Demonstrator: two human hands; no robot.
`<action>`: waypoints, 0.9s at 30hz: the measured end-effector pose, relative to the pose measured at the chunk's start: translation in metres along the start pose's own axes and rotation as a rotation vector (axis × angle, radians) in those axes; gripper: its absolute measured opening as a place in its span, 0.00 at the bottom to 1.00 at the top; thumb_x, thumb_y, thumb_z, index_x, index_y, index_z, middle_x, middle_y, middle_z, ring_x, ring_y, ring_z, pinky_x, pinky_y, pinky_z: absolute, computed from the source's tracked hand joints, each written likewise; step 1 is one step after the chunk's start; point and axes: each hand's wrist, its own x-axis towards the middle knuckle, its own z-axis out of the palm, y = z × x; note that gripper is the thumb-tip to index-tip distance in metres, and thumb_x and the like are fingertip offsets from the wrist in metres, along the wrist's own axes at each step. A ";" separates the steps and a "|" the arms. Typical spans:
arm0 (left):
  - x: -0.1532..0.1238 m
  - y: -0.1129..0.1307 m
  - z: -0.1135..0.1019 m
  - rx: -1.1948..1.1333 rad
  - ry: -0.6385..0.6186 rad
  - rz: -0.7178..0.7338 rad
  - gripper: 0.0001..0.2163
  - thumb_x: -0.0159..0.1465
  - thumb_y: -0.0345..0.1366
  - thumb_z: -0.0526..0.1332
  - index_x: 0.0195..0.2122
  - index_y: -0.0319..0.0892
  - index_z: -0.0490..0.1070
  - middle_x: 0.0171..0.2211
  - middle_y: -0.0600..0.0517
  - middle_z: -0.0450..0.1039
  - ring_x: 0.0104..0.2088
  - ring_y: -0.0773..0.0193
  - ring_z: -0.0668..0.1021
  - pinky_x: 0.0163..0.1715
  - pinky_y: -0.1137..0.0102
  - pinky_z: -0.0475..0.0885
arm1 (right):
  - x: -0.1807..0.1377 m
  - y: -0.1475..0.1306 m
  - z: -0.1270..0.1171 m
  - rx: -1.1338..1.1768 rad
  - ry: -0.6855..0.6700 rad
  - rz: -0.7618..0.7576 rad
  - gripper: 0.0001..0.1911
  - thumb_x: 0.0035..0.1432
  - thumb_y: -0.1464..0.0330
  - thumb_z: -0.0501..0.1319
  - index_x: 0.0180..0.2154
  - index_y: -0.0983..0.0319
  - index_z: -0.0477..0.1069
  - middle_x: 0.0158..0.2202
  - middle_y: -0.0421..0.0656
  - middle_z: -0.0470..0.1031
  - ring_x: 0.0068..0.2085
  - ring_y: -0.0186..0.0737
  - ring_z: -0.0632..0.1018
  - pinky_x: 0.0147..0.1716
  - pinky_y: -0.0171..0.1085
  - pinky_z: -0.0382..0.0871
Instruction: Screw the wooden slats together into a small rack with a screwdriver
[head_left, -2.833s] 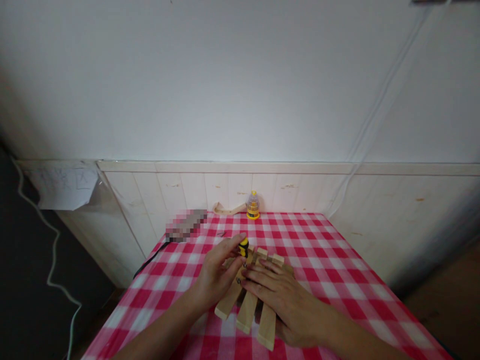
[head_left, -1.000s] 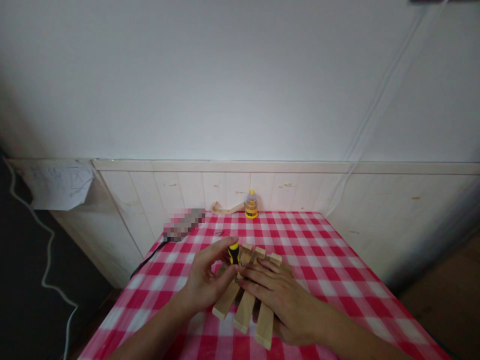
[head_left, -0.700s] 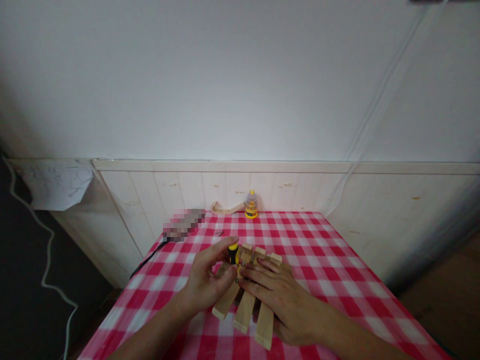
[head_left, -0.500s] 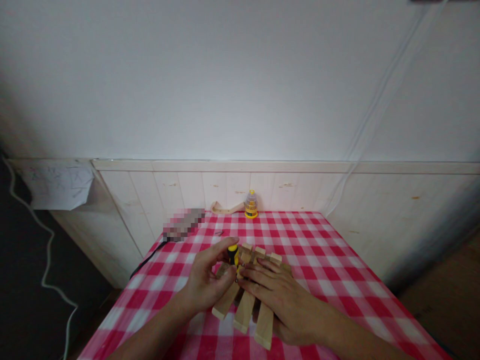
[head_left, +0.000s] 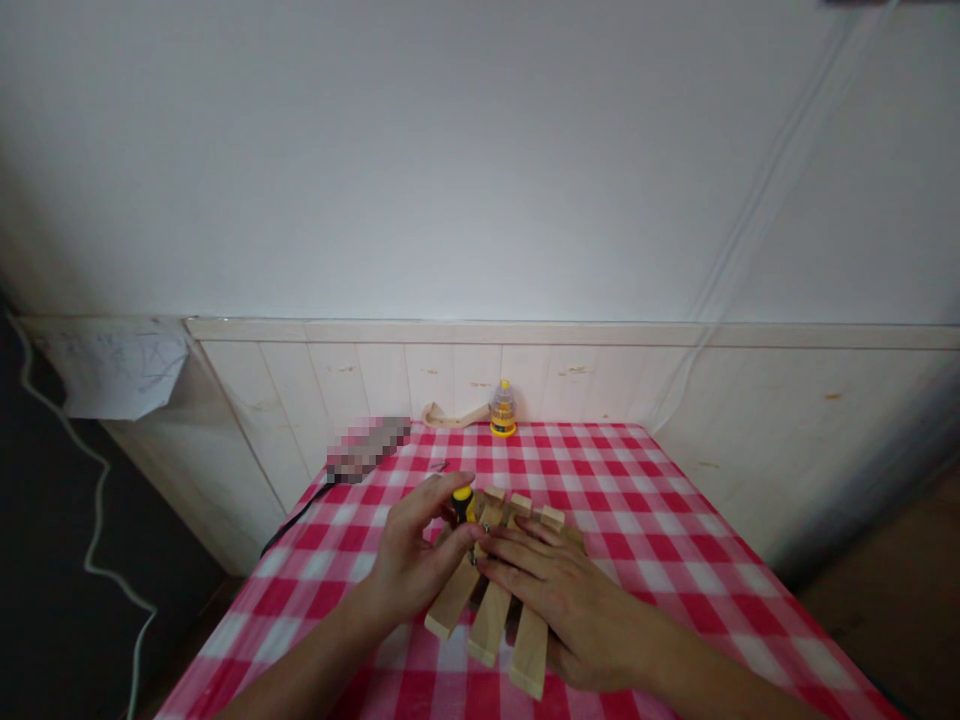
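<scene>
A rack of pale wooden slats (head_left: pixel 489 625) lies on a table with a red and white checked cloth (head_left: pixel 645 530). My left hand (head_left: pixel 416 560) is closed round a small screwdriver with a yellow and black handle (head_left: pixel 463 503), held upright over the far end of the slats. Flat on the slats lies my right hand (head_left: pixel 570 600), fingers stretched out and pressing down, fingertips close to the screwdriver's tip. The tip itself is hidden between my fingers.
At the table's far edge, against the white panelled wall, stand a small yellow and clear bit holder (head_left: pixel 502 410) and a curved piece of wood (head_left: pixel 450 417). A blurred grey object (head_left: pixel 367 450) lies at the far left. A black cable (head_left: pixel 296 520) hangs off the left edge.
The view has shifted slightly. My left hand and the screwdriver have moved a little left along the slats and the fingers have turned on the handle. The right hand stays flat.
</scene>
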 end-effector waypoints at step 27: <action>0.022 0.021 -0.012 0.006 -0.239 -0.086 0.19 0.65 0.33 0.66 0.58 0.48 0.74 0.45 0.48 0.82 0.37 0.64 0.82 0.38 0.71 0.81 | 0.000 0.002 0.001 0.008 0.032 -0.026 0.38 0.59 0.69 0.64 0.70 0.64 0.60 0.71 0.52 0.62 0.73 0.50 0.58 0.73 0.55 0.39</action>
